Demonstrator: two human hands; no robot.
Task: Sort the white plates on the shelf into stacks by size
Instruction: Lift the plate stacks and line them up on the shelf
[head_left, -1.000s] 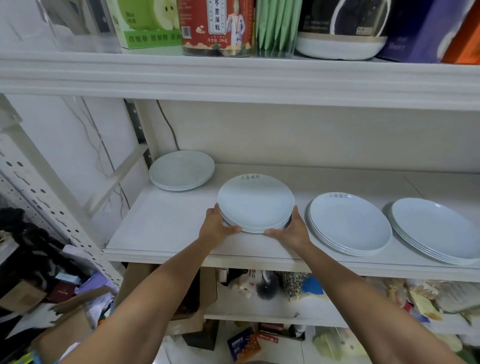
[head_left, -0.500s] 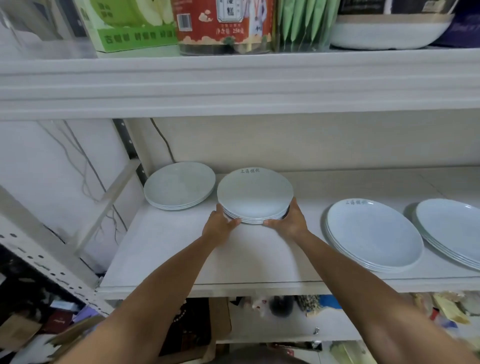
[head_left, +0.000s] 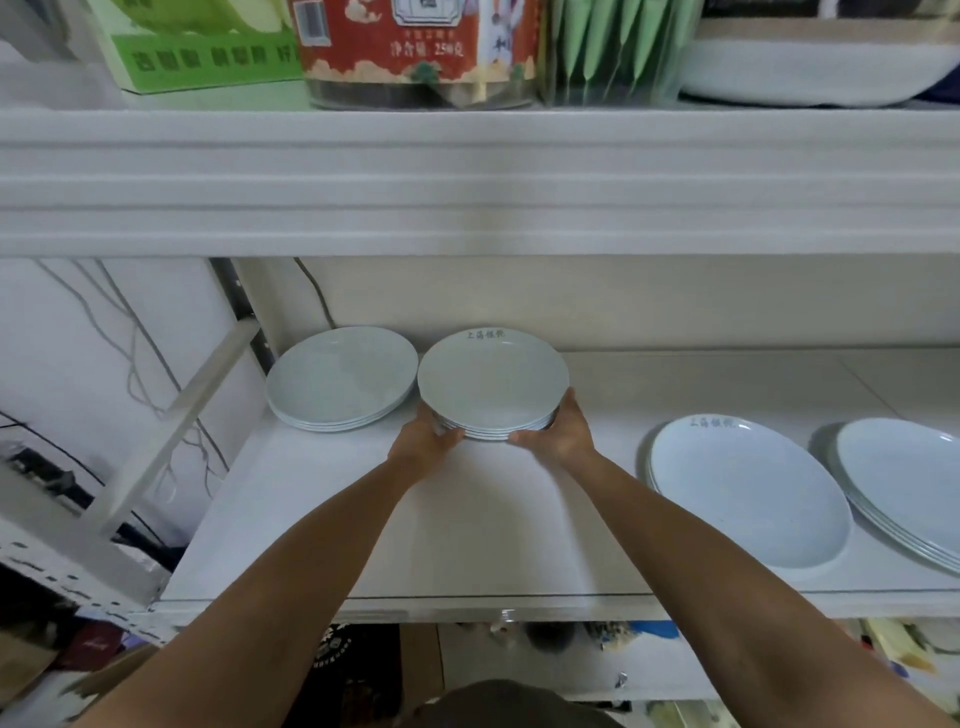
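Note:
A stack of small white plates (head_left: 492, 382) with grey lettering on the far rim sits deep on the white shelf (head_left: 467, 525). My left hand (head_left: 425, 441) grips its near left edge and my right hand (head_left: 560, 431) its near right edge. Its left rim touches or nearly touches another stack of small plates (head_left: 340, 376) at the back left. A stack of larger plates (head_left: 748, 488) lies to the right, and a further large stack (head_left: 904, 486) is cut off by the right edge.
The upper shelf board (head_left: 467, 182) hangs low over the plates and carries a green box (head_left: 202, 47), a red tin (head_left: 415, 47), green packets (head_left: 613, 47) and a white bowl (head_left: 810, 67). A slanted brace (head_left: 176, 431) and cables run at the left. Clutter lies below.
Both hands have pushed the held stack away from the shelf's front edge, back and left, until it sits beside the back-left stack. The view has moved closer.

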